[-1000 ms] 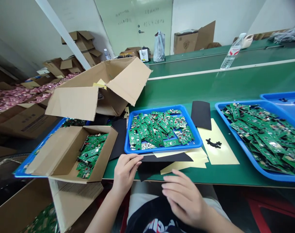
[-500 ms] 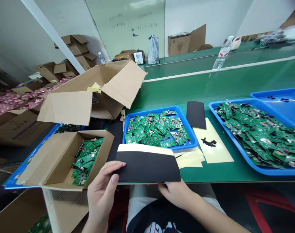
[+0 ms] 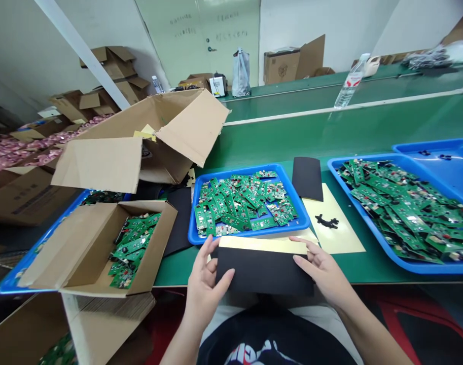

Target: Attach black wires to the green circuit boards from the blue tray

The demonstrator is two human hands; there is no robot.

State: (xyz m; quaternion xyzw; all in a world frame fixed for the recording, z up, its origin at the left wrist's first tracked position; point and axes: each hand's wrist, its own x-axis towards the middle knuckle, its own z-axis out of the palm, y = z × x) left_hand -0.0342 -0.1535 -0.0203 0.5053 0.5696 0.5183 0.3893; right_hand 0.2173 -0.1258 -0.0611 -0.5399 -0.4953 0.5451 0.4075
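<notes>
Between both hands I hold a black foam sheet (image 3: 264, 271) with a pale yellow strip along its far edge, at the table's front edge. My left hand (image 3: 208, 281) grips its left end, thumb on the black face and fingers behind. My right hand (image 3: 324, 268) pinches the right end in the same way. Just beyond the sheet lies a blue tray (image 3: 306, 219) full of green circuit boards (image 3: 242, 203). To its right is a yellow backing sheet (image 3: 347, 238) with small black pieces (image 3: 326, 222) on it, and another black sheet (image 3: 307, 178) overlaps its far end.
At the right stands a blue tray (image 3: 398, 261) heaped with circuit boards, another blue tray (image 3: 457, 170) behind it. On the left are an open carton (image 3: 151, 258) of boards and a larger open carton (image 3: 193, 126). A water bottle (image 3: 351, 83) stands farther back.
My right hand has moved from under the sheet to its right end. The sheet and my left hand have shifted right, and the left hand has closed on the left end.
</notes>
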